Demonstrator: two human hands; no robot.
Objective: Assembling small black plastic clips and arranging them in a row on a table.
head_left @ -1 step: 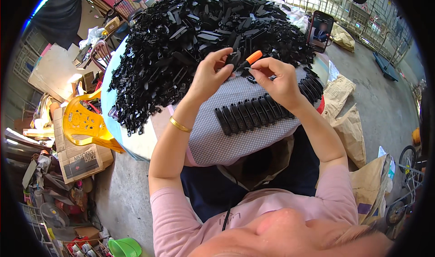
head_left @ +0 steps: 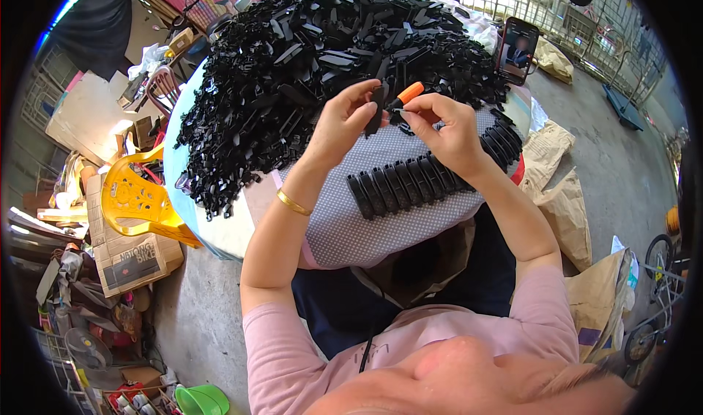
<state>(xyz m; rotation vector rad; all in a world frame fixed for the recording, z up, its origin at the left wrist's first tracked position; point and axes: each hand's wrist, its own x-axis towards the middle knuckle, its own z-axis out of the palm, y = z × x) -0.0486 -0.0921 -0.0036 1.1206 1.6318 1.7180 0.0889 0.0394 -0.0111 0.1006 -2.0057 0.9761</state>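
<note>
Over the near side of the pile, my left hand (head_left: 346, 115) pinches a long flat black plastic piece (head_left: 376, 111) between thumb and fingers, and the piece stands nearly upright. My right hand (head_left: 445, 126) is closed at the fingertips beside it, on something small that I cannot make out. Just beyond those fingertips is an orange-and-black stick-like tool (head_left: 411, 91); whether the hand touches it I cannot tell. Below both hands, a curved row of black plastic pieces (head_left: 410, 184) lies side by side on the grey dotted cloth (head_left: 344, 225), partly hidden by my right wrist.
A large heap of loose black plastic parts (head_left: 293, 71) covers most of the round table. At the heap's right edge stands a phone (head_left: 517, 51). A yellow chair (head_left: 132, 195) and a cardboard box (head_left: 135, 250) are at left, brown paper bags (head_left: 564, 217) at right.
The black piece in my left hand has turned more upright, showing its long flat shape. My right hand has barely shifted; the row and heap look the same.
</note>
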